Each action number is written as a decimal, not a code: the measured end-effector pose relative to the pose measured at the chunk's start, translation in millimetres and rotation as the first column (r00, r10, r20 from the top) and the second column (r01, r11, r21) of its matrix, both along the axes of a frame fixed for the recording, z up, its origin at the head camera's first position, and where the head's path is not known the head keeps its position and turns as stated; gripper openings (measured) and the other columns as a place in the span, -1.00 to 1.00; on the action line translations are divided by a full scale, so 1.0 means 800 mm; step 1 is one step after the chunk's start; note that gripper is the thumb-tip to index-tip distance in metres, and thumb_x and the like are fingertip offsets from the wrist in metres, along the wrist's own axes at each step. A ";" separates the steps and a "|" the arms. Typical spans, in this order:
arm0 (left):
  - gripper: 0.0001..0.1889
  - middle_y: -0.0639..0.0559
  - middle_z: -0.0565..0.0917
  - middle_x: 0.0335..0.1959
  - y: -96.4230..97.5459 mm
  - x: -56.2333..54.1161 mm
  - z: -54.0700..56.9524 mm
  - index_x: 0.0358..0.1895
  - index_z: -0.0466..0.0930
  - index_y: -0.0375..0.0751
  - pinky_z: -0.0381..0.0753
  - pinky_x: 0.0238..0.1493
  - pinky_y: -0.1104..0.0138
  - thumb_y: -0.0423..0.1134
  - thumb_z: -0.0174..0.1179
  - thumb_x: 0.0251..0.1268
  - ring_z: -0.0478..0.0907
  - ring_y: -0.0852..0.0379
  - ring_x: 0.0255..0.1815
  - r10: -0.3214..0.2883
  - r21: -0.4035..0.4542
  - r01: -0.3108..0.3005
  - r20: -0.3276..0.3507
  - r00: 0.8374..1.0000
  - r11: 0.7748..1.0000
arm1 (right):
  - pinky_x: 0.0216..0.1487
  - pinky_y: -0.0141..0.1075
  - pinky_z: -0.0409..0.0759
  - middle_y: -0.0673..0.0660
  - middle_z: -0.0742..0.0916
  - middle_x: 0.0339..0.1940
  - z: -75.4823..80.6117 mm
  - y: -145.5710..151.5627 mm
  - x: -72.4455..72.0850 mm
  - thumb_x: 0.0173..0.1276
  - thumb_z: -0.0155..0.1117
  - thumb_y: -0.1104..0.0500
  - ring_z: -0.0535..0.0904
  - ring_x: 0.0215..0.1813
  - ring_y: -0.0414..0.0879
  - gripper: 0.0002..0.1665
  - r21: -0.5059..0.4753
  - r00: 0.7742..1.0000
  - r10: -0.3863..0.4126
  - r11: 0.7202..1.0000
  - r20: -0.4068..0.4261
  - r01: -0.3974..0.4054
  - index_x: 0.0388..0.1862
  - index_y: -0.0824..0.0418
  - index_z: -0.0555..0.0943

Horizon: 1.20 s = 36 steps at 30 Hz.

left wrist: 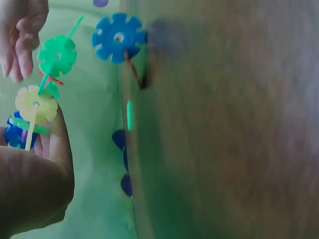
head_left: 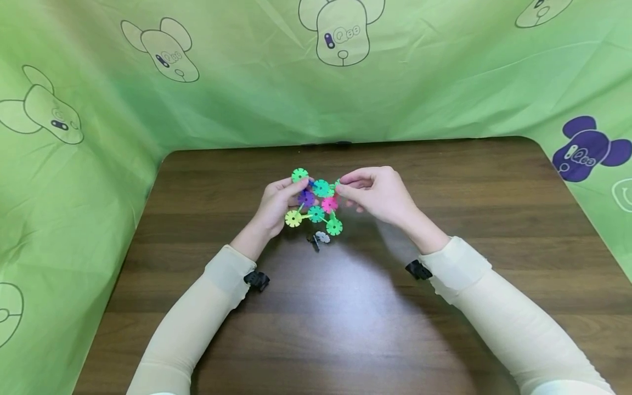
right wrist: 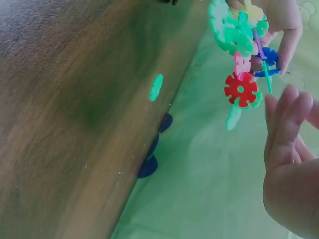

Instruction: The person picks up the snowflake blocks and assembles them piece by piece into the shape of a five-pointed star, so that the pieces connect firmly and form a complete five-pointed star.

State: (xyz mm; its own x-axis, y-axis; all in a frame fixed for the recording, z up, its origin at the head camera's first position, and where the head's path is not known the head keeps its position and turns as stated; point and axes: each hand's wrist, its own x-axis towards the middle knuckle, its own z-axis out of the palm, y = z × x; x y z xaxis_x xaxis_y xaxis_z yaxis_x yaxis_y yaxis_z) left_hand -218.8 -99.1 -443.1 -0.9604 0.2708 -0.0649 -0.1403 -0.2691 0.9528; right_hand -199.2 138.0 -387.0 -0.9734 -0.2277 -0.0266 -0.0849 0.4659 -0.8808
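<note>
My left hand (head_left: 274,206) grips a many-coloured build of slotted plastic flower discs, its thumb lying over the upper part. The build shows a purple disc (head_left: 306,198), a pink disc (head_left: 329,204), a yellow disc (head_left: 293,218) and several green ones. At its right end, my right hand (head_left: 382,192) pinches the edge of a green disc (head_left: 338,185) between thumb and forefinger. In the right wrist view a red disc (right wrist: 241,90) hangs low on the build, near the right fingertips. Part of the build is hidden behind the left hand.
Below the build in the head view, a grey disc (head_left: 322,237) and a black disc (head_left: 314,242) sit joined on the brown table (head_left: 321,329). One loose green disc (right wrist: 156,87) lies toward the table's far edge. Green printed cloth (head_left: 247,99) hangs behind the table.
</note>
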 end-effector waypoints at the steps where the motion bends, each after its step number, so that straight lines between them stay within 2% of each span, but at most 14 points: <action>1: -0.84 0.03 0.78 -0.40 -0.004 -0.002 0.000 -0.10 0.75 -0.19 0.71 -0.21 0.31 -0.25 0.18 0.56 0.75 0.15 -0.40 0.028 0.012 -0.028 0.006 1.000 1.000 | -0.38 -0.12 0.76 0.15 0.83 -0.27 0.000 0.001 0.000 0.44 0.44 0.03 0.74 -0.42 -0.02 -0.69 0.004 1.000 -0.010 1.000 -0.022 0.010 -0.02 0.23 0.76; 5: -0.86 0.03 0.77 -0.42 -0.017 -0.010 0.004 -0.14 0.72 -0.18 0.70 -0.25 0.33 -0.25 0.18 0.57 0.75 0.15 -0.43 0.161 0.068 -0.163 0.033 0.986 0.984 | -0.43 -0.22 0.66 0.09 0.79 -0.37 -0.007 0.002 -0.002 0.49 0.31 0.08 0.67 -0.45 -0.03 -0.78 0.071 0.995 -0.027 0.997 -0.098 0.035 -0.11 0.19 0.76; 8: -0.84 0.00 0.76 -0.43 -0.022 -0.015 0.006 -0.11 0.69 -0.27 0.69 -0.31 0.34 -0.25 0.20 0.57 0.76 0.13 -0.44 0.247 0.106 -0.251 0.046 0.968 0.962 | -0.33 -0.21 0.57 0.05 0.76 -0.39 -0.015 -0.002 -0.005 0.47 0.26 0.06 0.62 -0.42 -0.04 -0.76 0.195 0.994 0.028 0.981 -0.105 -0.007 -0.12 0.16 0.77; 10: -0.83 0.00 0.75 -0.45 -0.024 -0.016 0.006 -0.12 0.69 -0.29 0.68 -0.35 0.35 -0.24 0.21 0.57 0.76 0.12 -0.44 0.290 0.117 -0.295 0.052 0.956 0.948 | -0.27 -0.18 0.55 0.03 0.75 -0.38 -0.022 -0.008 -0.007 0.48 0.27 0.01 0.59 -0.40 -0.05 -0.73 0.296 0.993 0.097 0.953 -0.073 -0.071 -0.11 0.15 0.78; 13: -0.84 0.00 0.74 -0.46 -0.025 -0.018 0.004 -0.17 0.69 -0.28 0.66 -0.38 0.36 -0.25 0.22 0.56 0.76 0.10 -0.44 0.340 0.131 -0.344 0.054 0.939 0.930 | -0.26 -0.15 0.55 -0.02 0.74 -0.42 -0.033 -0.024 -0.010 0.49 0.28 -0.09 0.54 -0.44 -0.08 -0.68 0.421 0.979 0.204 0.887 0.014 -0.191 -0.17 0.12 0.77; 17: -0.83 0.01 0.72 -0.48 -0.023 -0.019 0.003 -0.26 0.66 -0.25 0.61 -0.41 0.38 -0.26 0.23 0.55 0.76 0.09 -0.43 0.381 0.140 -0.384 0.053 0.923 0.913 | -0.46 -0.24 0.39 -0.11 0.52 -0.68 -0.044 -0.048 -0.011 0.46 0.27 -0.28 0.32 -0.59 -0.19 -0.48 0.549 0.950 0.287 0.777 0.127 -0.308 -0.57 0.03 0.62; 20: -0.82 0.01 0.71 -0.48 -0.021 -0.021 0.003 -0.29 0.66 -0.24 0.58 -0.43 0.38 -0.26 0.23 0.54 0.75 0.09 -0.43 0.391 0.136 -0.394 0.049 0.919 0.909 | -0.53 -0.26 0.30 -0.10 0.39 -0.75 -0.048 -0.062 -0.011 0.38 0.26 -0.40 0.26 -0.61 -0.19 -0.34 0.621 0.937 0.281 0.702 0.210 -0.350 -0.73 0.01 0.51; 23: -0.83 0.01 0.72 -0.47 -0.021 -0.021 0.003 -0.29 0.67 -0.21 0.61 -0.41 0.38 -0.25 0.23 0.54 0.75 0.10 -0.43 0.384 0.131 -0.386 0.043 0.922 0.913 | -0.51 -0.23 0.40 -0.04 0.50 -0.69 -0.052 -0.073 -0.013 0.31 0.31 -0.40 0.41 -0.53 -0.11 -0.36 0.660 0.927 0.251 0.652 0.278 -0.374 -0.73 0.02 0.56; 26: -0.83 0.01 0.73 -0.46 -0.022 -0.021 0.003 -0.27 0.68 -0.20 0.65 -0.36 0.37 -0.24 0.22 0.55 0.76 0.10 -0.43 0.374 0.127 -0.376 0.041 0.926 0.918 | -0.47 -0.20 0.46 -0.01 0.53 -0.64 -0.057 -0.078 -0.016 0.30 0.36 -0.27 0.45 -0.48 -0.07 -0.44 0.658 0.918 0.256 0.640 0.303 -0.396 -0.72 0.04 0.51; 27: -0.83 0.01 0.73 -0.46 -0.022 -0.020 0.003 -0.26 0.68 -0.20 0.65 -0.36 0.37 -0.24 0.22 0.55 0.76 0.10 -0.43 0.371 0.126 -0.374 0.042 0.928 0.919 | -0.48 -0.22 0.43 -0.03 0.47 -0.66 -0.065 -0.076 -0.019 0.28 0.37 -0.24 0.41 -0.51 -0.09 -0.45 0.642 0.914 0.279 0.651 0.293 -0.405 -0.74 0.01 0.45; 29: -0.84 0.00 0.73 -0.45 -0.021 -0.020 0.003 -0.25 0.68 -0.20 0.65 -0.35 0.37 -0.24 0.23 0.55 0.76 0.10 -0.43 0.365 0.123 -0.367 0.043 0.930 0.922 | -0.48 -0.25 0.37 -0.07 0.36 -0.71 -0.069 -0.075 -0.020 0.29 0.38 -0.15 0.31 -0.55 -0.13 -0.44 0.612 0.904 0.311 0.665 0.295 -0.428 -0.77 0.00 0.37; 32: -0.84 0.00 0.73 -0.45 -0.021 -0.020 0.002 -0.25 0.68 -0.20 0.64 -0.37 0.36 -0.23 0.24 0.54 0.75 0.11 -0.43 0.354 0.112 -0.357 0.045 0.934 0.927 | -0.48 -0.28 0.25 -0.12 0.28 -0.77 -0.071 -0.068 -0.021 0.33 0.36 -0.05 0.18 -0.60 -0.20 -0.43 0.527 0.880 0.369 0.705 0.298 -0.474 -0.82 -0.02 0.35; 36: -0.83 0.01 0.73 -0.48 -0.019 -0.018 0.001 -0.26 0.68 -0.21 0.62 -0.38 0.37 -0.22 0.25 0.53 0.75 0.11 -0.43 0.334 0.107 -0.337 0.041 0.942 0.935 | -0.41 -0.30 0.29 -0.12 0.41 -0.74 -0.062 -0.058 -0.020 0.37 0.31 0.03 0.25 -0.58 -0.23 -0.51 0.404 0.869 0.401 0.772 0.292 -0.492 -0.76 0.01 0.43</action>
